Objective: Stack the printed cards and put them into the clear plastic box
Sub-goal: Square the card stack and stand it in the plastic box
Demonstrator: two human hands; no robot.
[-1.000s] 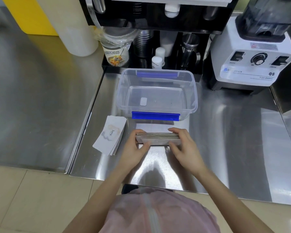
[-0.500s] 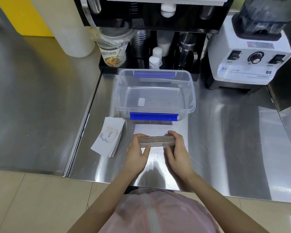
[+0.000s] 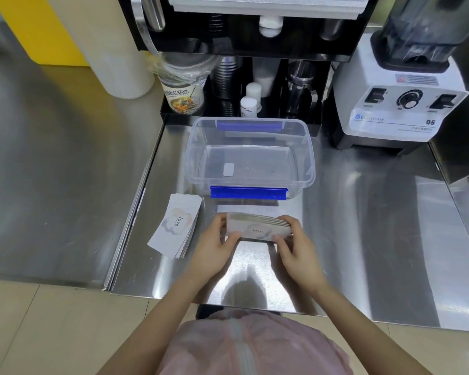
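Observation:
A stack of printed cards (image 3: 257,229) with "love" on the front is held on edge just above the steel counter, tilted so its face shows. My left hand (image 3: 217,244) grips its left end and my right hand (image 3: 295,243) grips its right end. A second small pile of cards (image 3: 178,224) lies flat on the counter to the left. The clear plastic box (image 3: 307,158), with blue clips and no lid, stands just behind the held stack; only a small white tag lies on its floor.
A white blender base (image 3: 401,109) stands at the back right. A black cup rack (image 3: 244,85) with cups and small bottles sits behind the box, a white roll (image 3: 117,52) to its left. The counter's front edge (image 3: 201,300) is near my body.
The held stack has tipped from edge-up to showing its printed front face, and my hands have shifted slightly along its ends. The side pile and box have not moved.

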